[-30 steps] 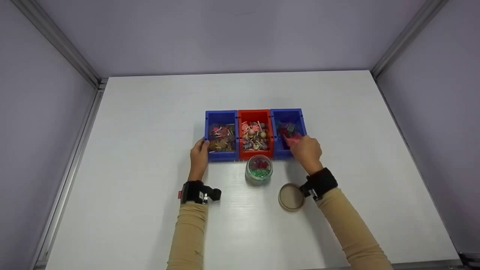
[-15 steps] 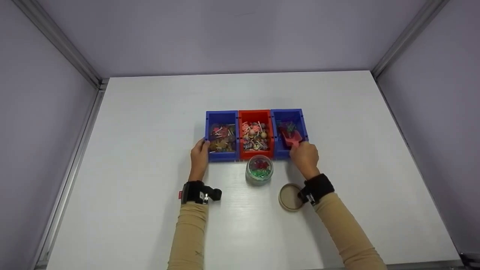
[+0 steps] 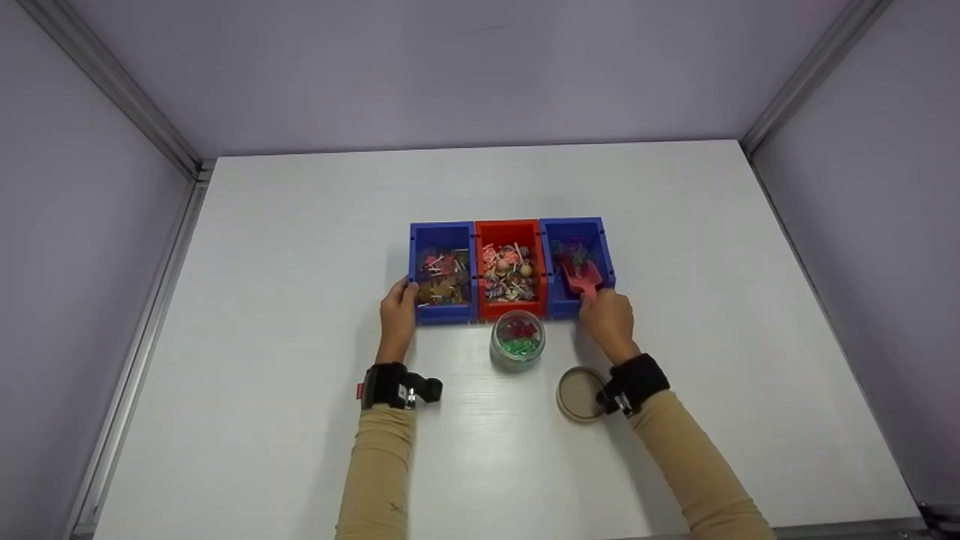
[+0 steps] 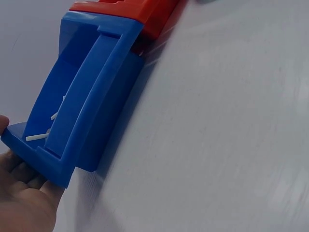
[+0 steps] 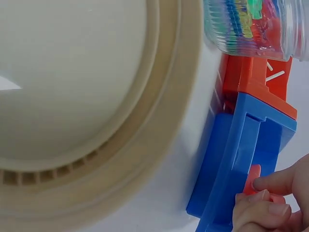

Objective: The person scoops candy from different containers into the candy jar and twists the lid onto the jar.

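Three joined bins stand in a row in the head view. My left hand [image 3: 397,321] grips the outer side of the left blue bin [image 3: 444,313], its thumb over the rim and fingers beneath, as the left wrist view shows; lollipops lie in that bin. With my right hand [image 3: 608,325] I hold a pinkish-red scoop [image 3: 583,280] by its handle, pinched between thumb and curled fingers. The scoop lies in the right blue bin [image 3: 573,228], among small colourful translucent pieces, with a greenish piece at its mouth. Between them, the red bin [image 3: 510,231] holds round lollipops.
A clear jar [image 3: 517,346] with green and red pieces stands just in front of the red bin. Right of it, a round tan-rimmed lid [image 3: 581,395] lies on the white table [image 3: 300,247], partly under my right wrist camera. Walls border the table's back and sides.
My right hand has drawn back slightly toward me with the scoop, so more of the scoop shows in the right bin. My left hand stays on the left bin.
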{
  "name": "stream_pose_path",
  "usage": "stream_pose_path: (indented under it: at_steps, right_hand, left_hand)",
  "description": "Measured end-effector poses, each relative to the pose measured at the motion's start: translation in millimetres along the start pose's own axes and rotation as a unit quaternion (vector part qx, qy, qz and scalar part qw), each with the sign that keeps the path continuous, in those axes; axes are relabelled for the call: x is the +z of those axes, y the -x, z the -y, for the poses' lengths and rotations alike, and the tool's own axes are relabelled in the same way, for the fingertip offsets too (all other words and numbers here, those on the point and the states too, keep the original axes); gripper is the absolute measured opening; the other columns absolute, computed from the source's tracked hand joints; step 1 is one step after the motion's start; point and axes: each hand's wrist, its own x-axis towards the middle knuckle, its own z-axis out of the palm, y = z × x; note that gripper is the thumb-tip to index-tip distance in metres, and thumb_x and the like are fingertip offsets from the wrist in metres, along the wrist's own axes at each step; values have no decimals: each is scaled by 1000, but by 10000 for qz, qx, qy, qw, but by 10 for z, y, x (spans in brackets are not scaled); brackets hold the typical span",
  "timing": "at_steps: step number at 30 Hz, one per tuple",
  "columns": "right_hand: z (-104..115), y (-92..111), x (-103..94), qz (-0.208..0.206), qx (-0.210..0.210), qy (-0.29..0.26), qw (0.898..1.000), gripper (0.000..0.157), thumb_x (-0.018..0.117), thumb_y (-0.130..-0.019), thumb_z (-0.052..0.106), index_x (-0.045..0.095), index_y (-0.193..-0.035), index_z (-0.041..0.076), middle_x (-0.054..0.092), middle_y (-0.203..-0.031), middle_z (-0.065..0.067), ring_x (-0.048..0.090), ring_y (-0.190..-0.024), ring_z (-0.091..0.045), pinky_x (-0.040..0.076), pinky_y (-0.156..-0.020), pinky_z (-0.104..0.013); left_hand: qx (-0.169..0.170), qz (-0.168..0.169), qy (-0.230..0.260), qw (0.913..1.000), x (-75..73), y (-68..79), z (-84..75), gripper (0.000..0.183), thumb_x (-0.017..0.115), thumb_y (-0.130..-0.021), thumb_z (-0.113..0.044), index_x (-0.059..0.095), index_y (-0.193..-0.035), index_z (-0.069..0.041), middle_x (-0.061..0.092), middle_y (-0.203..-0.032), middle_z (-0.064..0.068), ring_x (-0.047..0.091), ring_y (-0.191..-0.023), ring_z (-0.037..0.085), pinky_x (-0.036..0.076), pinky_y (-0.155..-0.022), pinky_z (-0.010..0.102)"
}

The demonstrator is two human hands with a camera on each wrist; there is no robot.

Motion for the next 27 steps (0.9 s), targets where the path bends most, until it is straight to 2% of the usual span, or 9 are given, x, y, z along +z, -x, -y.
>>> stream_pose_path:
  at_steps: [14, 20, 27]
  right_hand:
    - [-50, 45, 5, -77, 15, -159, 9998, 33, 56, -94, 18, 64, -90, -14, 67, -90, -37, 65, -84, -50, 51, -73, -58]
    - [-121, 97, 22, -303, -268, -380, 9985, 32, 55, -95, 17, 65, -93, -14, 67, -90, -36, 65, -86, -51, 51, -74, -59]
    - [-182, 130, 28, -457, -539, -570, 9959, 29, 57, -94, 15, 63, -89, -13, 67, -84, -34, 65, -80, -50, 49, -71, -59]
  left_hand:
    - [-73, 46, 16, 10000, -3, 11, -3, 49, 42, -102, -23, 42, -142, 5, 45, -148, 23, 39, -142, 35, 33, -120, 44]
    - [-64, 11, 25, 10000, 0, 8, -4, 48, 43, -102, -22, 43, -142, 5, 45, -147, 24, 39, -141, 35, 33, -120, 44]
    - [35, 32, 104, 9999, -7, 10, -8, 47, 42, -102, -20, 44, -141, 6, 47, -145, 25, 41, -140, 35, 34, -119, 45]
